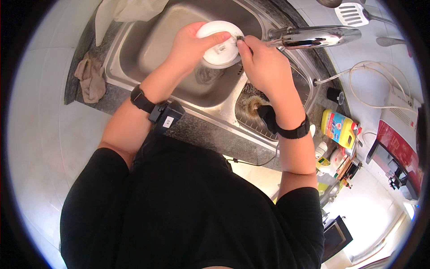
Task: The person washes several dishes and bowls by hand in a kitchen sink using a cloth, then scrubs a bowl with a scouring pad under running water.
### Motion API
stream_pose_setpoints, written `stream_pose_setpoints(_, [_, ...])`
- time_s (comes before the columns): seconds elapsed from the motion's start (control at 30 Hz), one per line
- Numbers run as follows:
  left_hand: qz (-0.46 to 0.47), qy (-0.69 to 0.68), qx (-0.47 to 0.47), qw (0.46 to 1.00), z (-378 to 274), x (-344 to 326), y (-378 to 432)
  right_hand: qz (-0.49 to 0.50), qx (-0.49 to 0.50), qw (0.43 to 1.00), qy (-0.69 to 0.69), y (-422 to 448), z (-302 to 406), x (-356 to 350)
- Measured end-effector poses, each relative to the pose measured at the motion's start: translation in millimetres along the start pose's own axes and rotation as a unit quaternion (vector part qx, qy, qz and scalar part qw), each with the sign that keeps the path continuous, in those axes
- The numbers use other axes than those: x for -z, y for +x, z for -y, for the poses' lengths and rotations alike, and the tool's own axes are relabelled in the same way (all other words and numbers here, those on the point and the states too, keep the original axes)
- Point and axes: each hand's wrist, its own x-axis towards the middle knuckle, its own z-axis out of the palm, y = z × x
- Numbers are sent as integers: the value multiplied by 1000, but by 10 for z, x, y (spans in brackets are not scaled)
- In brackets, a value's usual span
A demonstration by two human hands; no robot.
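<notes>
My left hand [193, 43] grips a round white dish [223, 55] by its left side, thumb across its face, above the large basin of a stainless steel sink [158, 50]. At the dish's right edge, my right hand [263, 62] pinches a small dark thing [240, 38], mostly hidden by the fingers; I cannot tell what it is. Small grey marks or bits show on the dish's face. Below the dish, the basin's drain area [208, 74] looks blurred. Beneath my right wrist, a round bristle brush [254, 105] lies on the wire rack in the smaller basin.
A chrome faucet [315, 36] reaches in at the upper right. A crumpled brown cloth [90, 79] lies on the counter at the left, a pale cloth [137, 10] at the top. On the right stand a yellow detergent bottle [338, 127] and a black cup [335, 95].
</notes>
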Motion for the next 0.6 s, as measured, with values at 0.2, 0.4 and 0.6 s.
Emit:
stream_pose_setpoints(0.2, [5,-71,23,997,-87,-16,-30,46,-102,988,110,79,-238,52])
stream_pose_setpoints(0.4, [44,-181,57,981,-183,-197,-109,195,-194,961,9,-367,-807,-266])
stream_pose_setpoints(0.6, [109,-263,100,953,37,-306,11,49,-156,981,105,-567,-948,-452])
